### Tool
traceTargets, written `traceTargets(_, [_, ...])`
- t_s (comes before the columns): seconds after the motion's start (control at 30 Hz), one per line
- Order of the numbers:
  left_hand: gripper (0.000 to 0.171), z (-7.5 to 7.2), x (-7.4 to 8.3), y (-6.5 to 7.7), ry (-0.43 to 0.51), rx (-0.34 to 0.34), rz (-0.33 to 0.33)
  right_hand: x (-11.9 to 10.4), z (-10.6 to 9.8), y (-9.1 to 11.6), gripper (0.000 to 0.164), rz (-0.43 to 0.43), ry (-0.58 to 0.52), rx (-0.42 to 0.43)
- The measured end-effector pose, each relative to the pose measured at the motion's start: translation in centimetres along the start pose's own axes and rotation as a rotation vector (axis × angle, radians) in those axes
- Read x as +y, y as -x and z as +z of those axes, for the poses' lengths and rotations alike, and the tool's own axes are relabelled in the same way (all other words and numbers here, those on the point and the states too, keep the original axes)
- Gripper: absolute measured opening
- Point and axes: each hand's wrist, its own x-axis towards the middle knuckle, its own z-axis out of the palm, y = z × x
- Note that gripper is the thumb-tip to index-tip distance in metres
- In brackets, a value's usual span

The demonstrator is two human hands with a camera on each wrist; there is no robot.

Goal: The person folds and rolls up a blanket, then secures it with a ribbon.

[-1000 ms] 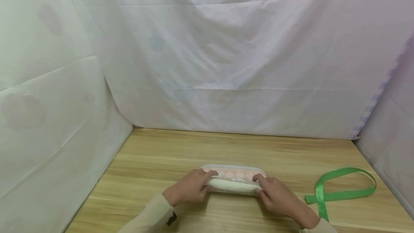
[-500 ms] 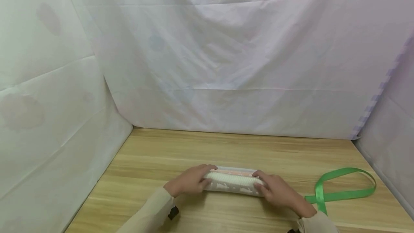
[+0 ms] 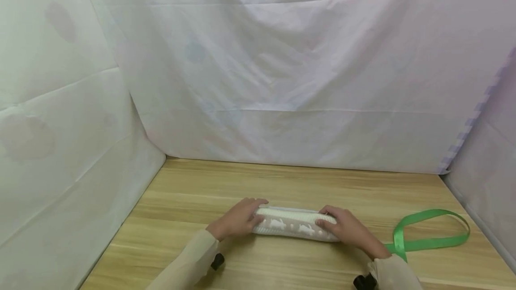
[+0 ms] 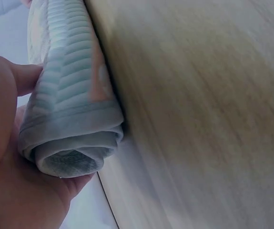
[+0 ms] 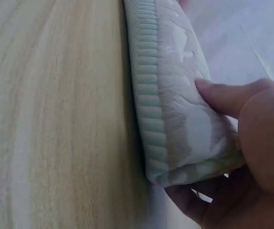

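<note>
A rolled-up quilted cloth (image 3: 292, 226) lies crosswise on the table, with white rabbits on a beige band and pale ribbed stripes. My left hand (image 3: 238, 220) grips its left end and my right hand (image 3: 350, 227) the right end. From the left wrist, the spiral of grey-edged layers shows at the end of the cloth (image 4: 70, 76), cupped by the left hand (image 4: 13, 181). In the right wrist view, the thumb of the right hand (image 5: 265, 129) presses the rabbit side of the cloth (image 5: 184, 105), while its other fingers are partly hidden beneath.
A green ribbon (image 3: 435, 241) lies in a loop on the wooden table (image 3: 201, 182), right of the right hand. White patterned sheets (image 3: 274, 79) hang behind the table and along both sides.
The flat pink part beyond the roll has been rolled in and is out of sight. Both hands have moved slightly away from me with the roll, whose rabbit band now faces me.
</note>
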Motion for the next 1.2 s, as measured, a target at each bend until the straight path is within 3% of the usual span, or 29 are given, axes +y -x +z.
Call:
traceTargets(0.13, [0.046, 0.2, -0.3, -0.1, -0.001, 0.013, -0.029, -0.2, 0.2, -0.1, 0.023, 0.068, -0.007, 0.054])
traceTargets(0.3, [0.046, 0.5, -0.5, -0.3, -0.067, 0.04, -0.034, -0.6, 0.4, -0.4, 0.026, 0.181, 0.006, 0.082])
traceTargets(0.6, [0.044, 0.5, -0.2, -0.5, -0.136, 0.044, -0.031, -1.4, 1.0, -0.9, 0.031, 0.287, 0.106, 0.158])
traceTargets(1.0, [0.043, 0.4, 0.5, -0.8, -0.211, 0.063, -0.095, -1.9, 1.6, -0.5, 0.029, 0.196, 0.323, 0.282])
traceTargets(1.1, [0.039, 0.5, 0.9, -0.9, -0.283, 0.099, -0.068, -2.0, 1.8, -0.4, 0.029, 0.156, 0.393, 0.323])
traceTargets(1.2, [0.028, 0.9, 1.5, -1.1, -0.386, 0.144, 0.002, -2.3, 2.3, -0.3, 0.024, 0.109, 0.442, 0.348])
